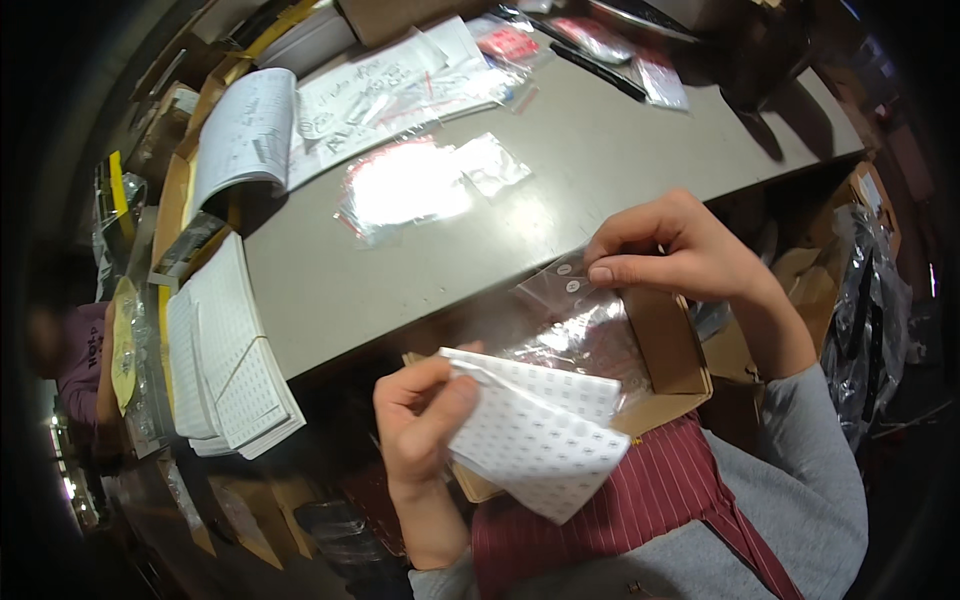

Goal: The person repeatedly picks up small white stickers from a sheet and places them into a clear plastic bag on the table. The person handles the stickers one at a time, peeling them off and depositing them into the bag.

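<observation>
My left hand is closed on folded white paper sheets printed with rows of small dark marks; they fan out to the right over my lap. My right hand pinches the upper edge of a clear plastic bag between thumb and fingers. Two small white round spots show on the bag beside my thumb. Below both hands an open cardboard box rests against my striped dark red apron, with shiny clear plastic inside it. The paper hides part of the box.
On the grey table lie shiny plastic packets, an open booklet and a black pen-like stick. A banded stack of printed sheets stands at the left edge. A person in a purple top is at far left.
</observation>
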Demonstrator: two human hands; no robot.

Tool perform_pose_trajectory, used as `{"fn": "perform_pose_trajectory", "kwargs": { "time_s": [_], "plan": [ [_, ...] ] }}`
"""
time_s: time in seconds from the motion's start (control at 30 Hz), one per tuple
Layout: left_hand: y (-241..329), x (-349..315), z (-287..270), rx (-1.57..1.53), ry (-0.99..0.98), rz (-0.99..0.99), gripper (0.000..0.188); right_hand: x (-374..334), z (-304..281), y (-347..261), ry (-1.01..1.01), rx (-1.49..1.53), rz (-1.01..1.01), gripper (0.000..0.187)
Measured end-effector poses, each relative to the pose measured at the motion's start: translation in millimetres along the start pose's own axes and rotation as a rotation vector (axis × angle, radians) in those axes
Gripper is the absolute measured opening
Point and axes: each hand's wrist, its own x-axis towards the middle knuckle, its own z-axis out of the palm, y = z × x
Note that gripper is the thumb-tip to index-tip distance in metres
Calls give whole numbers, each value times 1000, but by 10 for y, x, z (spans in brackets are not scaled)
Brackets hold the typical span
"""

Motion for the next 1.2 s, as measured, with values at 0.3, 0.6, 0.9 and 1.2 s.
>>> {"fn": "perform_pose_trajectory", "kwargs": {
  "time_s": [0.3,0.6,0.9,1.2],
  "plan": [
    [34,187,273,53,-299,331,28,67,363,-97,267,354,104,15],
    [71,144,370,109,-164,187,18,6,482,7,203,357,97,17],
    [26,164,258,233,-114,378,13,-153,138,-81,72,60,265,22],
    [119,319,408,537,-280,518,10,-16,131,-185,9,-322,-124,23]
  ]
}}
